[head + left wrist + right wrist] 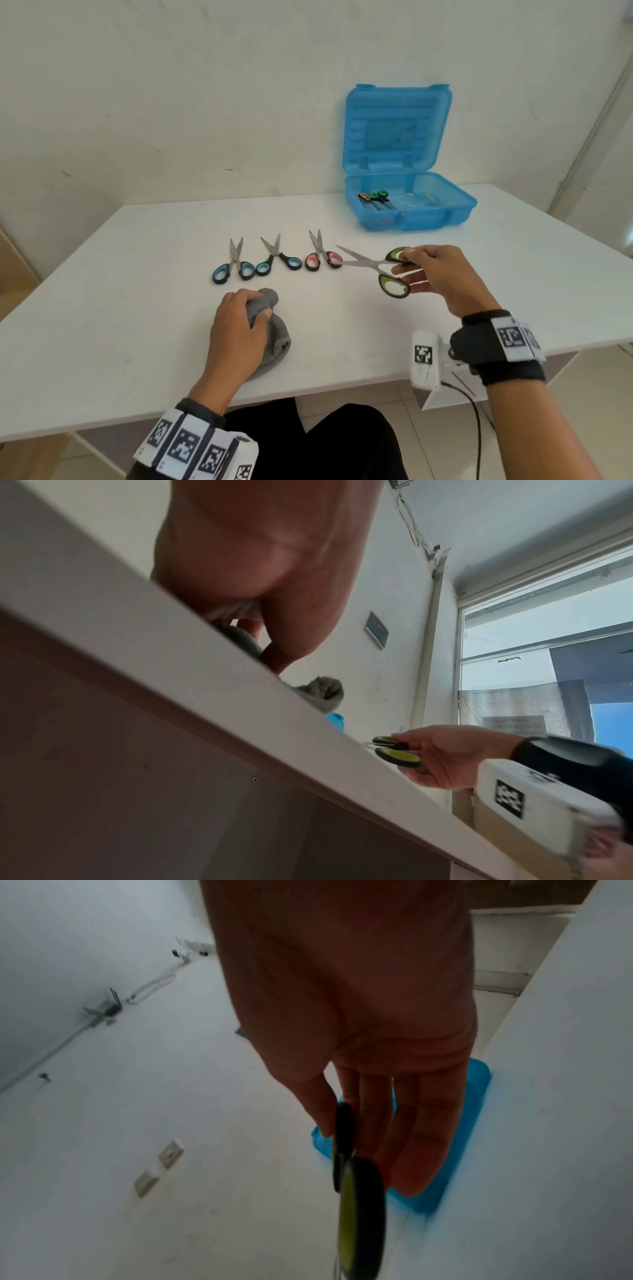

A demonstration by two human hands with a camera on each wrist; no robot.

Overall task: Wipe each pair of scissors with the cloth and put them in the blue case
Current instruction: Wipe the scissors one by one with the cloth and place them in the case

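The right hand (442, 277) pinches open green-handled steel scissors (380, 267), blades pointing to nine o'clock. The left hand (239, 325) clutches the crumpled grey cloth (274, 339) on the white table (102, 291).

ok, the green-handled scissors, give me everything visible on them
The green-handled scissors have two black loops with lime-green inner lining and bare steel blades, parted in a narrow V. The right hand pinches the handle loops and holds them above the white table, blades pointing left, with their tips over the pink-handled scissors. Whether they touch is unclear. The wrist views show the handles edge-on and blurred.

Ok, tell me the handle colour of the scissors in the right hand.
Black with lime-green lining on the scissors; clearest in the head view.
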